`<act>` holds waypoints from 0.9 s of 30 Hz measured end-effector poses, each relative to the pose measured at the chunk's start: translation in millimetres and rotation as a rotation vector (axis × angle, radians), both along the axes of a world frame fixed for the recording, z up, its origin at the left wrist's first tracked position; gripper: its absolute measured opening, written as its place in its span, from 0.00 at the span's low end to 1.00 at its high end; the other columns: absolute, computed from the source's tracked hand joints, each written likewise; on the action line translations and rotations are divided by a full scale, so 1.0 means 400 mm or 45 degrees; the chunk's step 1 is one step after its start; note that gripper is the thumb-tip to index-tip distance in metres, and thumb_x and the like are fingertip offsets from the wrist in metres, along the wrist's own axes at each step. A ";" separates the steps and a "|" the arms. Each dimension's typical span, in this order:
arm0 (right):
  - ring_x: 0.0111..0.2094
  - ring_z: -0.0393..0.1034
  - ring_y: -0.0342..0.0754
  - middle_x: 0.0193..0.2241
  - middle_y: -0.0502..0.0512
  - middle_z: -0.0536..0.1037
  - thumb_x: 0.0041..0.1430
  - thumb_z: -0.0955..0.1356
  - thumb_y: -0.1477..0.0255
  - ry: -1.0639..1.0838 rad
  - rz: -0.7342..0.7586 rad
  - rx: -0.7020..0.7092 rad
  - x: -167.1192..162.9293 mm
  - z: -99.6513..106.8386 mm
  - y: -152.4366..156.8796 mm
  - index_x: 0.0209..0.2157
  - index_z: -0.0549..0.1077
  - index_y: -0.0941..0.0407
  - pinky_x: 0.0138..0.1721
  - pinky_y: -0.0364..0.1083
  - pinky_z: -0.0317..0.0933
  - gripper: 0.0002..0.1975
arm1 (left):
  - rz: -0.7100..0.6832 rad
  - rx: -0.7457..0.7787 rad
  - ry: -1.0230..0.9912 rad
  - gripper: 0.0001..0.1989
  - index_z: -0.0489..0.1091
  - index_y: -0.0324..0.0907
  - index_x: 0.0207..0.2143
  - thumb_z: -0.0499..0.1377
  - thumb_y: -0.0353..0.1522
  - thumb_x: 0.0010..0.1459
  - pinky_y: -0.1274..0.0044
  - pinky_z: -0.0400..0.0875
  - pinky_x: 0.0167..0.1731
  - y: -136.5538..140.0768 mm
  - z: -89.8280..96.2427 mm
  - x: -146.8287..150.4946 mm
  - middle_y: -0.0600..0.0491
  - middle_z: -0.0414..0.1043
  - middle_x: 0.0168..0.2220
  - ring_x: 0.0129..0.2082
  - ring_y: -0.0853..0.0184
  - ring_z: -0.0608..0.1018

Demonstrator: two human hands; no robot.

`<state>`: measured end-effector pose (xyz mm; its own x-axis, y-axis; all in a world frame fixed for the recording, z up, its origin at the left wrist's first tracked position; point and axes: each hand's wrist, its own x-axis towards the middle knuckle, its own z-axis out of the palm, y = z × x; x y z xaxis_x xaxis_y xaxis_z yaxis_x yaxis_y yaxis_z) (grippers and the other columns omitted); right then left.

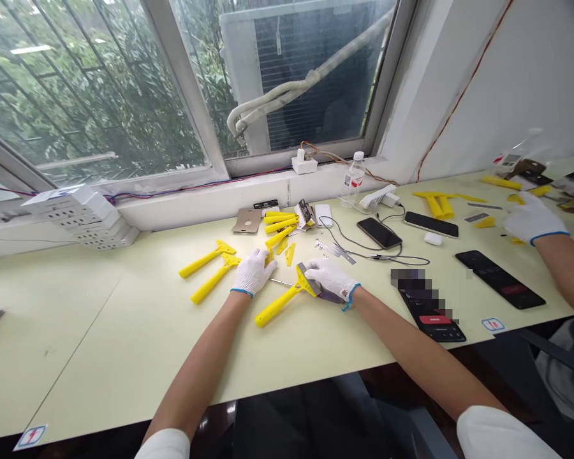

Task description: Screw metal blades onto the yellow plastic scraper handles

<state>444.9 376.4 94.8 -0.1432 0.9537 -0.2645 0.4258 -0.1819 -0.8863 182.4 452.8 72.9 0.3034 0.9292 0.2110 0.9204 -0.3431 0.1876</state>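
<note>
My left hand (252,273), in a white glove with a blue cuff, has its fingers closed on a small yellow plastic piece (268,256), partly hidden by them. My right hand (332,278), gloved alike, pinches a grey metal blade (310,278) against the head of a yellow scraper (278,306). That scraper lies slantwise, its handle pointing to the near left. A thin metal screwdriver shaft (283,282) lies between my hands; a dark shape under my right hand may be its handle. Two yellow scrapers (203,260) without visible blades lie left of my left hand.
Beyond my hands lie yellow handles (281,223), loose yellow plates (290,254), blades (343,254) and tiny screws. Phones (379,233) and a cable (387,258) lie to the right. A co-worker's gloved hand (536,220) is at far right. White boxes (83,217) stand by the window.
</note>
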 end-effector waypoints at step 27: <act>0.24 0.64 0.43 0.21 0.51 0.72 0.52 0.69 0.70 0.045 0.004 -0.016 -0.005 0.010 -0.008 0.30 0.72 0.57 0.27 0.42 0.54 0.06 | 0.208 -0.286 -2.064 0.40 0.69 0.39 0.67 0.69 0.39 0.53 0.78 0.72 0.29 0.076 -0.033 -0.069 0.53 0.77 0.36 0.25 0.72 0.74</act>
<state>443.1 373.2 98.7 -0.1557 0.9498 -0.2714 0.3948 -0.1920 -0.8985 154.9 483.3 59.9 -0.1846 0.9812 0.0561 -0.2524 -0.1025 0.9622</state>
